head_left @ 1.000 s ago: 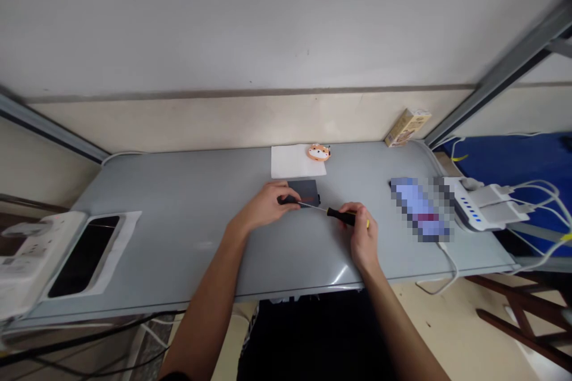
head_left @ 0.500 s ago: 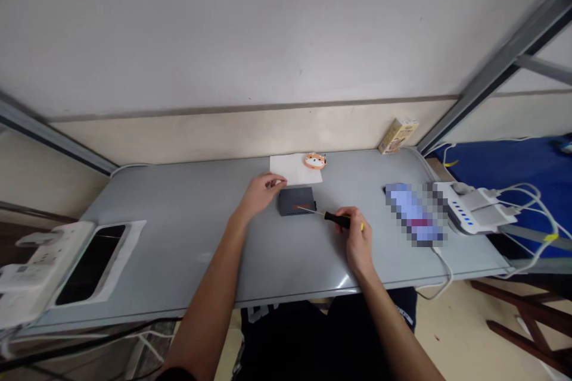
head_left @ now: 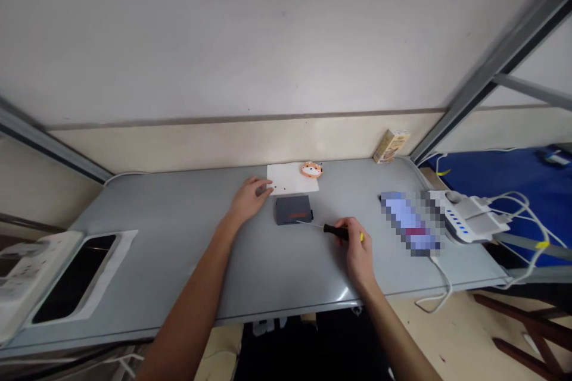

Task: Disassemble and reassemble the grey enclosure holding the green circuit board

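Note:
A small dark grey box (head_left: 292, 207) with reddish lettering lies flat on the grey desk in front of me. My right hand (head_left: 358, 253) is closed around the black and yellow handle of a screwdriver (head_left: 333, 230), whose thin shaft points left to the box's front edge. Whether the tip touches the box I cannot tell. To the left of the box, my left hand (head_left: 250, 199) is open, thumb and forefinger apart at the edge of a white sheet of paper (head_left: 295, 186). Two tiny dark pieces (head_left: 275, 187), too small to name, lie on the paper near those fingertips.
An orange animal-face object (head_left: 311, 169) sits on the paper. At right are a blurred-out phone (head_left: 409, 220) with a cable, a charging station (head_left: 462, 223) and a carton (head_left: 391, 146). Another phone (head_left: 75, 277) and a white power strip (head_left: 36, 277) lie at left.
My left hand has drawn back left from the paper and its fingers have parted, uncovering the tiny dark pieces. The screwdriver's tip has shifted toward the box's front edge. The view has tilted slightly.

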A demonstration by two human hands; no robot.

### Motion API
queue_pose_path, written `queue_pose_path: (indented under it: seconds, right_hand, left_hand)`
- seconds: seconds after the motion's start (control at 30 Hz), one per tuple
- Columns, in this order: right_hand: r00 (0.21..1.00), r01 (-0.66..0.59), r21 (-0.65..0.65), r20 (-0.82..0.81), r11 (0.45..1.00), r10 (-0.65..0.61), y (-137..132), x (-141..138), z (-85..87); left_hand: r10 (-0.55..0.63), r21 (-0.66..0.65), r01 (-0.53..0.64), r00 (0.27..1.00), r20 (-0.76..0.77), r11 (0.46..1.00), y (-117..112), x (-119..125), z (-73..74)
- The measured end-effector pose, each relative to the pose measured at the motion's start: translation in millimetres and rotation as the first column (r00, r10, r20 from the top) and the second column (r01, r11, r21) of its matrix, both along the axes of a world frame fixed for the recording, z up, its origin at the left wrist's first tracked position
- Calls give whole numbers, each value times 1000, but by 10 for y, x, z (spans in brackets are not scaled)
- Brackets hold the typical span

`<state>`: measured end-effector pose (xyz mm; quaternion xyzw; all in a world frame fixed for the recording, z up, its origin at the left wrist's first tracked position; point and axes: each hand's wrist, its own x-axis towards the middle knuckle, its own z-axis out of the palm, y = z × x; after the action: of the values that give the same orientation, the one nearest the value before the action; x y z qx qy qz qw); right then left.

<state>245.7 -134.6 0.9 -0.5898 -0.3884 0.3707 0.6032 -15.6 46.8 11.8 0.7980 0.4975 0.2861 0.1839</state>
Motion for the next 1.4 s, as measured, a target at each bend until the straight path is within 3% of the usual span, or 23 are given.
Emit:
queue_pose_path:
  seconds: [0.1, 0.2, 0.3, 0.37, 0.57, 0.77, 0.87, 0.93, 1.1, 1.23, 1.4]
  right_hand:
    - [999, 38, 39, -2, 998, -38, 247, 101, 141]
    - [997, 71, 163, -35, 984, -66, 757, 167, 377]
    - [998, 52, 192, -46, 980, -44, 1236, 132, 544]
    - [998, 58, 182, -48, 982, -50, 1390, 73, 555]
    - [987, -38, 140, 161, 989, 15, 1229, -13, 382]
    - [939, -187, 118, 314, 975, 142, 1136, -14, 406]
    - [917, -234, 121, 356, 965, 178, 1138, -23, 419]
    - [918, -232, 127, 357, 964, 174, 1136, -17, 425]
    - [925, -228, 145, 341, 963, 168, 1137, 18, 455]
    - [913, -301, 134, 326, 944, 245, 1116, 38, 473]
    - [857, -429, 108, 364, 897, 366, 1066, -12, 479]
  left_hand:
    - [-34, -94, 39, 998, 51, 995, -288, -18, 37]
    - [-127, -163, 136, 990, 63, 977, -559, 77, 73]
    - [-177, -154, 183, 983, 51, 971, -673, 157, 102]
    - [-222, -186, 232, 972, 73, 955, -657, 139, 115]
    - [-322, -289, 364, 929, 184, 886, -491, -51, 98]
    - [-74, -287, 141, 969, 234, 947, -444, 80, -63]
    - [-11, -267, 75, 972, 233, 961, -469, 137, -82]
    - [-10, -259, 67, 976, 219, 964, -499, 145, -46]
    - [-156, -205, 183, 978, 141, 962, -556, 152, 67]
    - [-115, -185, 137, 985, 126, 973, -555, 220, 53]
    - [-72, -53, 76, 994, 86, 996, -548, 345, -2]
